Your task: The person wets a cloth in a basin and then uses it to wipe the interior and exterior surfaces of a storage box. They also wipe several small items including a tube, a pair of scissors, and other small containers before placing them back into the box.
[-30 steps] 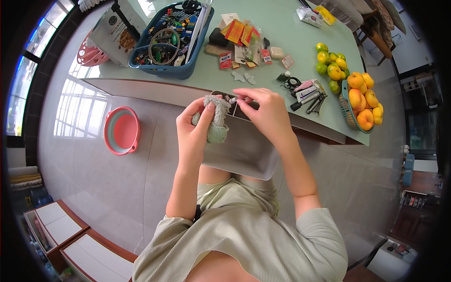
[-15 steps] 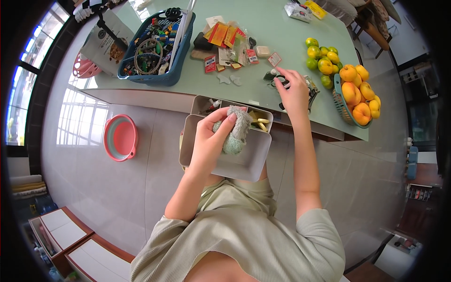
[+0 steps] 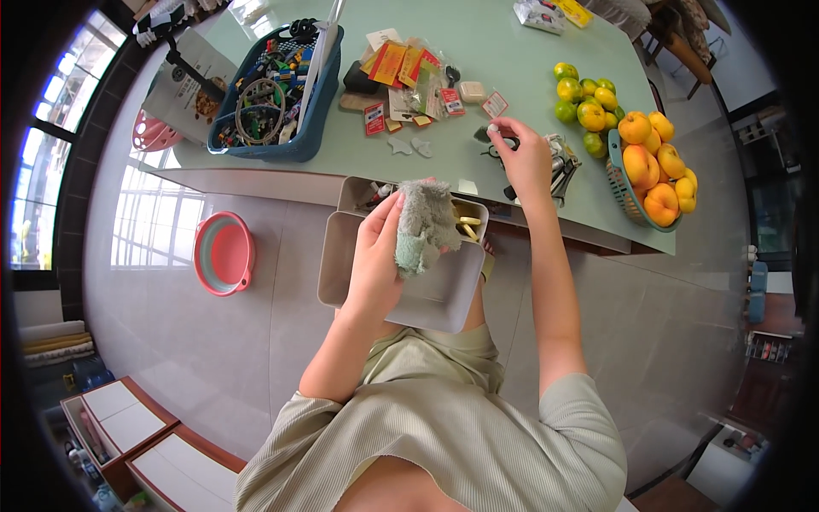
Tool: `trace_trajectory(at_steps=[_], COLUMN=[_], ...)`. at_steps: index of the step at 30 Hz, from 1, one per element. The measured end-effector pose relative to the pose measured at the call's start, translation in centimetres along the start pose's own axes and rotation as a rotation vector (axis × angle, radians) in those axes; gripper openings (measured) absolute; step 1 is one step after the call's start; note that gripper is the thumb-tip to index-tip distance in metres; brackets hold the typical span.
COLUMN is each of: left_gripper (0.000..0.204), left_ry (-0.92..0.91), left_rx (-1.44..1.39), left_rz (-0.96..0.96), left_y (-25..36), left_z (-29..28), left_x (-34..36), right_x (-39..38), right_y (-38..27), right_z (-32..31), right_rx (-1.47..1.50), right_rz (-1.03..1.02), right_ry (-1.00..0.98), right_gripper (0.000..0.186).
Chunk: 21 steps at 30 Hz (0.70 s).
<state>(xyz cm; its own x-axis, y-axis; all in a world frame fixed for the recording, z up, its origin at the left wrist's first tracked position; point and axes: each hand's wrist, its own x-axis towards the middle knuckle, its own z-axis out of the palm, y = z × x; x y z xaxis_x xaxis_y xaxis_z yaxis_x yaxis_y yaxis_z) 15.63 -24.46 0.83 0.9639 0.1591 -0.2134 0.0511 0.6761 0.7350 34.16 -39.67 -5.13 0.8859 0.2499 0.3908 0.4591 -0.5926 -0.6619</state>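
My left hand [image 3: 378,247] is closed around a fluffy grey-green cloth [image 3: 426,224], raised over a grey divided box [image 3: 334,286] above my lap. In the box's far compartments lie small items, among them pale yellow pieces [image 3: 467,224]; the cloth hides part of them. Out over the table's near edge, my right hand [image 3: 525,162] pinches a small white-ended dark object [image 3: 483,133] between thumb and fingertips; its kind is unclear. Beside that hand, on the tabletop, are dark-handled scissors [image 3: 491,152] and a cluster of metal tools [image 3: 560,171].
A blue basket of toy bricks [image 3: 286,145] stands on the table's left, with packets [image 3: 401,68] and grey star shapes [image 3: 409,148] nearer the middle. To the right are green citrus [image 3: 589,115] and a basket of orange fruit [image 3: 653,171]. A pink basin [image 3: 223,253] rests on the floor.
The cloth has turned and spread out more in my left hand. My right hand has moved slightly left and its fingers have closed on the small white-ended object.
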Motion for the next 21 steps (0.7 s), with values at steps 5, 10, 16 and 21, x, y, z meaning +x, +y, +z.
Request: trace_trajectory(at_steps=[5,10,16,21], left_gripper=[0.033,0.033,0.030,0.028], left_ry=[0.108,0.177,-0.063,-0.059], left_rx=[0.030,-0.012,0.011,0.462], left_rz=[-0.005,-0.030,-0.092,0.022], left_y=[-0.4,-0.7,-0.6,-0.4], left_z=[-0.3,-0.8,-0.2,-1.4], left_x=[0.0,0.0,-0.8,-1.4], right_x=[-0.3,-1.9,-4.1,-4.7], right_y=[-4.4,-8.5,-10.6,-11.8], right_z=[-2.8,-6.2,-5.7,-5.4], right_rx=[0.493,0.953,0.744,0.613], right_rz=[0.194,0.214,0.256,0.199], right_ry=[-0.019,-0.236,-0.624,-0.679], right_gripper=[0.018,0.016,0.014,0.015])
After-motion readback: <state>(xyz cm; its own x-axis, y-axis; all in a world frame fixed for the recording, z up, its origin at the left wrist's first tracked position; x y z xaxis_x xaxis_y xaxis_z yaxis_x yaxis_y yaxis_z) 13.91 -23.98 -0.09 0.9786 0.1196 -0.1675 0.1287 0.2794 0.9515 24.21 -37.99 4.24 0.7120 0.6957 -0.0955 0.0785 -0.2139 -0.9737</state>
